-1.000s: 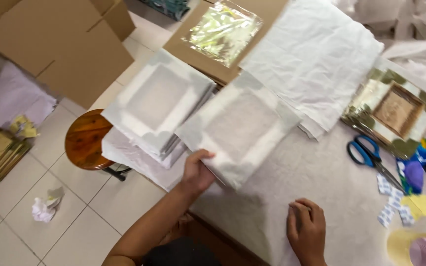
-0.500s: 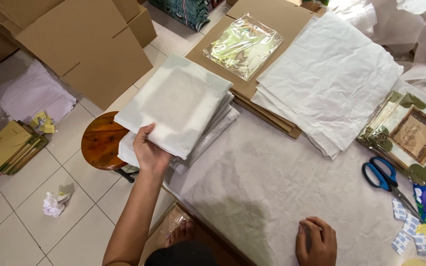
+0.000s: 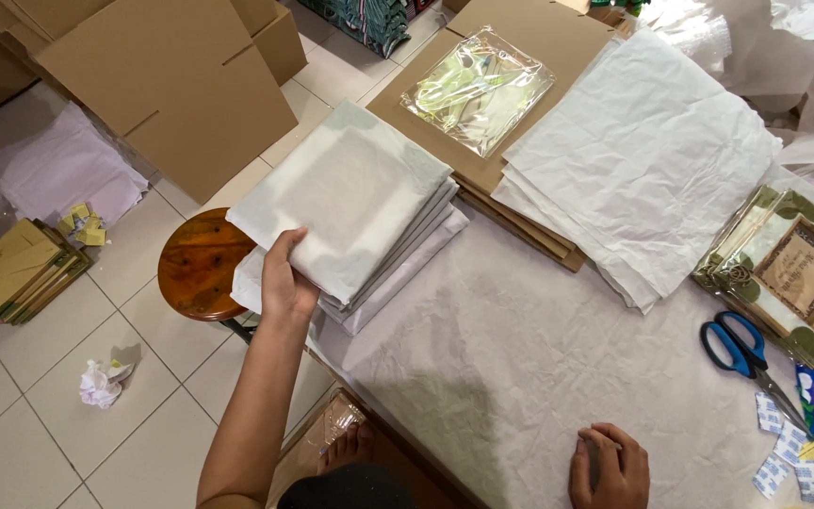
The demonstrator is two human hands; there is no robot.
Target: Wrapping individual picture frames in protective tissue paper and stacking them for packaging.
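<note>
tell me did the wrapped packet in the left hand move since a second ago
Yes. The left hand carried the wrapped packet leftward onto the stack, away from the scissors.

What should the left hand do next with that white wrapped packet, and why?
Probably let go and draw back. The left hand grips the near edge of the top white wrapped packet, which already lies flat on the stack of wrapped packets. The right hand rests on the paper-covered table.

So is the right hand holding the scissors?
No, the right hand rests fisted on the paper-covered table, apart from the scissors.
</note>
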